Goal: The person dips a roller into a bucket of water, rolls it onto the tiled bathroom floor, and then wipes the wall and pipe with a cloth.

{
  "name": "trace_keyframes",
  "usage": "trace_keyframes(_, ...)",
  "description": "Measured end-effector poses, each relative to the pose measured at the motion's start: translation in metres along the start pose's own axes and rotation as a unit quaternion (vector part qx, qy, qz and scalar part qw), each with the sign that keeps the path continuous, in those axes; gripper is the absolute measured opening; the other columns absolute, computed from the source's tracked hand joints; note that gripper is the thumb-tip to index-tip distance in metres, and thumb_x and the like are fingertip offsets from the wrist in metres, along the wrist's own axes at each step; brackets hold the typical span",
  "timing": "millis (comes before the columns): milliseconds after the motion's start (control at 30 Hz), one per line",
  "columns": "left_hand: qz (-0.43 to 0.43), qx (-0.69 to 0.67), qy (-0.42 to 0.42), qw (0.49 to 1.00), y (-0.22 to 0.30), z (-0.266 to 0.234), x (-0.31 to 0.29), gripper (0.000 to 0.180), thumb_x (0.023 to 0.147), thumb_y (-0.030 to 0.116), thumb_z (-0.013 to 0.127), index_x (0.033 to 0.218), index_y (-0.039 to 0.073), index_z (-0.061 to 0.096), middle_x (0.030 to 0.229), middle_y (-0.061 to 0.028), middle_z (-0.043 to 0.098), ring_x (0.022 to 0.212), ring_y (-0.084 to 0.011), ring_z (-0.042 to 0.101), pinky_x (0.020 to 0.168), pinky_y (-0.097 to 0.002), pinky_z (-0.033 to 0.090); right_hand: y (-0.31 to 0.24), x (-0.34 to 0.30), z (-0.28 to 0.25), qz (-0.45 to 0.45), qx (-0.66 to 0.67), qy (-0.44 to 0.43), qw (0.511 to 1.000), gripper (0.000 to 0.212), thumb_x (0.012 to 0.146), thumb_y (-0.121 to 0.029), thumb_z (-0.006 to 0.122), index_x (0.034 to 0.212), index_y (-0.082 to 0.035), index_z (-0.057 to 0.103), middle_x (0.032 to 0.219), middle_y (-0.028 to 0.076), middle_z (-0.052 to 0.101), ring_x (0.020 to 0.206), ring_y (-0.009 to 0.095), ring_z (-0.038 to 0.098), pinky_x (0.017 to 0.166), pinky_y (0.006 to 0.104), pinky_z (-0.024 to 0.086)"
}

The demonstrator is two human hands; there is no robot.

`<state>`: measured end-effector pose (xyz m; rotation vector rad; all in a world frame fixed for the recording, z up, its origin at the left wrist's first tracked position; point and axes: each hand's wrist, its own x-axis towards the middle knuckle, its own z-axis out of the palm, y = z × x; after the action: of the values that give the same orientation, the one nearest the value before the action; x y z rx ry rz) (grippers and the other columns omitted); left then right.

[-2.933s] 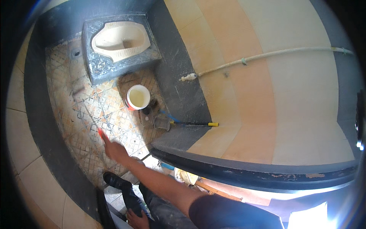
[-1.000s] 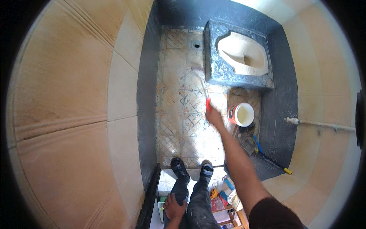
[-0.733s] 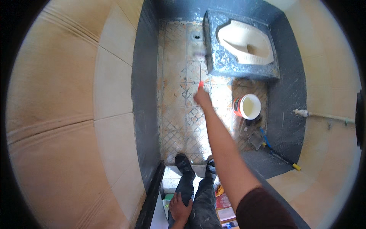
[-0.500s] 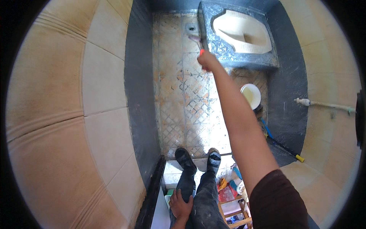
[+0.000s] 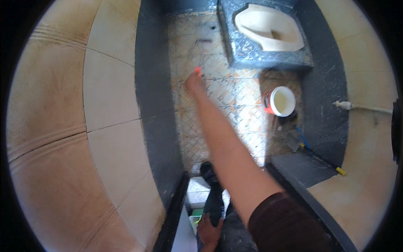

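My right hand is closed round the red handle of a long-handled tool. A thin shaft runs forward from the handle to a narrow, dark crosswise head near the floor drain; motion blur hides whether it is a scraper or a brush. Under the tool lies the patterned tile floor, stained and worn. My left hand rests on my dark-trousered left leg, fingers stretched out and holding nothing.
A cream squat toilet sits in a raised grey plinth at the far right. Below it stands a white bucket of yellowish liquid. A dark pole with a yellow end leans nearby. Tiled walls with dark lower bands close in both sides.
My right hand has swung left and nearer with the tool, away from the plinth's edge. The view has shifted slightly, and my forearm now covers my right foot. My left hand stays on my leg.
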<state>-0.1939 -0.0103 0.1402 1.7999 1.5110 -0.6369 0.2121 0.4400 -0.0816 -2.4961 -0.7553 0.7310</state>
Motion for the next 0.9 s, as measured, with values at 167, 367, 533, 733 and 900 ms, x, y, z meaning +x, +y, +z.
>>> trace_keyframes(167, -0.059, -0.015, 0.004, 0.998, -0.006, 0.0, -0.006, 0.083, 0.084, 0.063, 0.071, 0.14, 0.003, 0.057, 0.15, -0.0188, 0.052, 0.138, -0.0373, 0.049, 0.115, -0.0502, 0.037, 0.038, 0.051, -0.139, 0.003, 0.057, -0.152, 0.987, 0.04, 0.102, -0.032, 0.051, 0.117, 0.001, 0.068, 0.074, 0.02, 0.07, 0.058, 0.03, 0.07, 0.052, 0.0434, 0.056)
trace_keyframes(367, -0.085, -0.039, -0.012, 0.996, 0.009, 0.003, -0.021, 0.087, 0.083, 0.067, 0.071, 0.143, 0.007, 0.056, 0.153, -0.0161, 0.05, 0.142, -0.0352, 0.045, 0.118, -0.053, 0.032, 0.127, -0.18, -0.133, -0.062, -0.007, -0.133, 0.989, 0.052, 0.102, -0.028, 0.044, 0.152, -0.016, 0.046, 0.113, 0.031, 0.069, 0.108, 0.05, 0.066, 0.097, 0.06, 0.05)
trace_keyframes(533, -0.084, -0.031, -0.021, 0.996, 0.007, 0.007, -0.022, 0.089, 0.082, 0.068, 0.071, 0.144, 0.006, 0.054, 0.152, -0.0172, 0.05, 0.142, -0.0356, 0.045, 0.118, -0.0531, 0.032, 0.077, -0.21, -0.063, 0.006, -0.049, -0.183, 0.982, 0.072, 0.091, -0.012, 0.056, 0.157, -0.006, 0.029, 0.106, 0.029, 0.07, 0.102, 0.047, 0.069, 0.09, 0.0545, 0.055)
trace_keyframes(733, -0.027, 0.004, -0.058, 0.998, 0.008, 0.01, -0.005, 0.093, 0.08, 0.069, 0.072, 0.144, 0.004, 0.054, 0.154, -0.0187, 0.049, 0.143, -0.036, 0.045, 0.119, -0.0505, 0.032, 0.076, 0.039, -0.093, 0.065, 0.01, -0.086, 0.994, 0.046, 0.091, -0.014, 0.061, 0.134, 0.0, 0.057, 0.124, 0.026, 0.069, 0.119, 0.039, 0.067, 0.099, 0.0482, 0.055)
trace_keyframes(900, -0.04, 0.032, -0.043, 0.998, 0.004, -0.002, -0.009, 0.096, 0.079, 0.072, 0.07, 0.146, 0.006, 0.052, 0.156, -0.0169, 0.046, 0.145, -0.0351, 0.043, 0.119, -0.0498, 0.031, 0.074, -0.011, -0.137, -0.031, -0.045, -0.105, 0.993, 0.04, 0.089, -0.017, 0.058, 0.126, -0.001, 0.064, 0.108, 0.029, 0.072, 0.105, 0.042, 0.071, 0.09, 0.0497, 0.057)
